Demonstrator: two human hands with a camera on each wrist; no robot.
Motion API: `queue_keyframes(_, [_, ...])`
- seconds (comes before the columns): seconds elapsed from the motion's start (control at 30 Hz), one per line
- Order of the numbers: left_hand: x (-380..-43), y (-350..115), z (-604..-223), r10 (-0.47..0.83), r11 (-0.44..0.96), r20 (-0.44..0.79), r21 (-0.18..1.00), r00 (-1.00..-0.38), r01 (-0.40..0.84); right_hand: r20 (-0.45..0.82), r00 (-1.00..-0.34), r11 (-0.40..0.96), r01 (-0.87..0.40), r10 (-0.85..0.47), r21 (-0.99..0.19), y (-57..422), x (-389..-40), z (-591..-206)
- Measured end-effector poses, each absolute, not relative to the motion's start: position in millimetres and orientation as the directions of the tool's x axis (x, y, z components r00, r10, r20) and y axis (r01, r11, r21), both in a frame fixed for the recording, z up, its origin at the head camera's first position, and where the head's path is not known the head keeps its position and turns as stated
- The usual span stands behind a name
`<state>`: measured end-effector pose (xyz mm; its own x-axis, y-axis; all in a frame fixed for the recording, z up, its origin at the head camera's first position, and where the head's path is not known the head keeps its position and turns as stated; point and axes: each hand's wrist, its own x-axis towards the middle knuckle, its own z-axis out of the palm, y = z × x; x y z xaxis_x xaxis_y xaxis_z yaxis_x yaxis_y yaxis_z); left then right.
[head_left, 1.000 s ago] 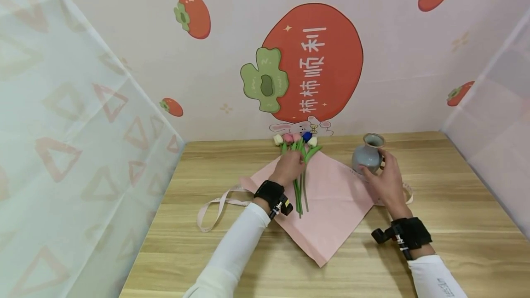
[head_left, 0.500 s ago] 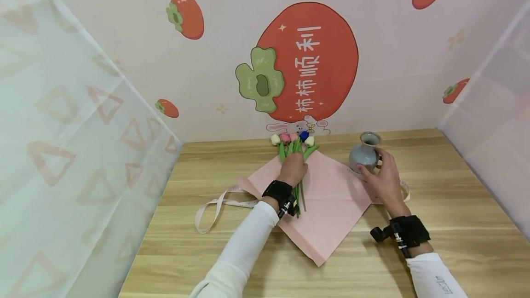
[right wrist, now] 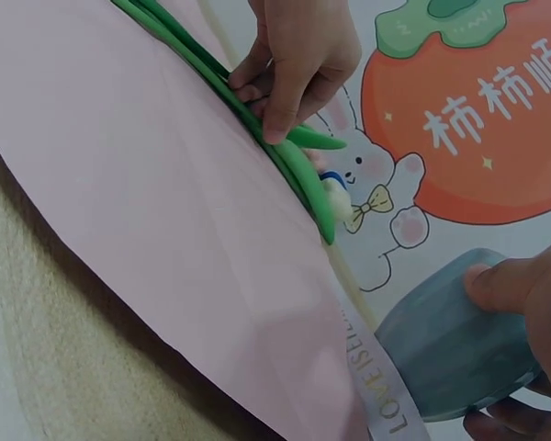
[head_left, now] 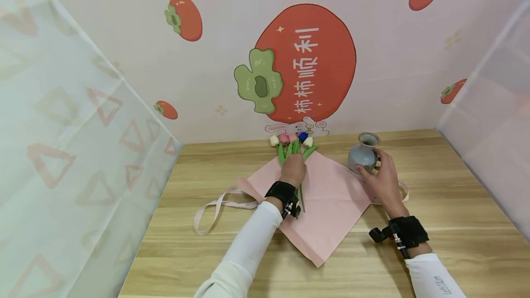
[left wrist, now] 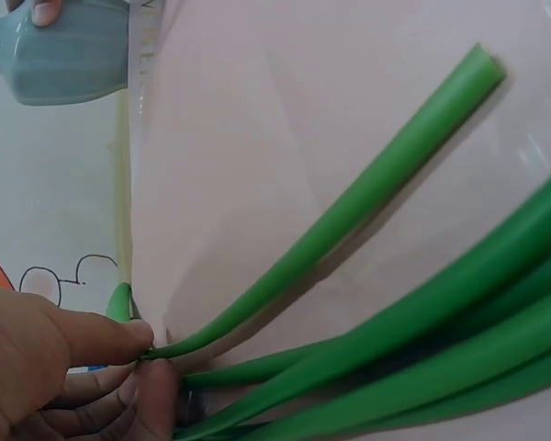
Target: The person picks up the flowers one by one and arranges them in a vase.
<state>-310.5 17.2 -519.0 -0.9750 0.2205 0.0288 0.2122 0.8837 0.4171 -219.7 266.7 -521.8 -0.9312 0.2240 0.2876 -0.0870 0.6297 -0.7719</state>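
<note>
Tulips point(head_left: 288, 140) with white, pink and blue heads and long green stems lie in a bundle on the pink wrapping paper point(head_left: 331, 206). My left hand point(head_left: 293, 169) is over the stems just below the heads. In the left wrist view, thumb and forefinger of the left hand point(left wrist: 64, 367) pinch one green stem point(left wrist: 349, 207), while the other stems lie beside the fingers. At the right, a grey-blue ceramic vase point(head_left: 361, 156) stands tilted slightly, its mouth upward. My right hand point(head_left: 385, 180) grips its side, thumb on the belly point(right wrist: 464, 340) and fingers behind.
A pale ribbon point(head_left: 219, 203) loops out left of the paper, and its lettered part point(right wrist: 386, 390) passes near the vase. Wood-grain table point(head_left: 198, 169) lies underneath. A printed backdrop point(head_left: 215, 72) rises directly behind the flowers, with side sheets left and right.
My left wrist has shifted right, and the hand has turned over the stems. The right hand keeps its grip on the vase. The head view has drifted slightly.
</note>
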Motion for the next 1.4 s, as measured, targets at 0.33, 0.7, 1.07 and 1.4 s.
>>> queue_keyframes(0.33, [-313.5, 16.8, -522.9, 0.189, 0.873, 0.014, 0.454, -0.982, 0.175, 0.288, -0.931, 0.627, -0.088, 0.225, -0.774, 267.0, -218.7, -523.2])
queue_keyframes(0.7, [-311.8, 18.1, -518.6, 0.164, 0.866, -0.006, 0.48, -0.986, 0.141, 0.284, -0.933, 0.625, -0.087, 0.222, -0.776, 266.8, -219.5, -522.9])
queue_keyframes(1.07, [-312.7, 16.2, -521.2, 0.154, 0.826, 0.023, 0.546, -0.988, 0.141, 0.289, -0.932, 0.623, -0.096, 0.218, -0.776, 266.5, -218.6, -521.7])
queue_keyframes(1.4, [-324.8, 9.9, -538.1, 0.178, 0.761, 0.095, 0.617, -0.979, 0.198, 0.282, -0.932, 0.619, -0.085, 0.227, -0.781, 267.7, -218.9, -522.7])
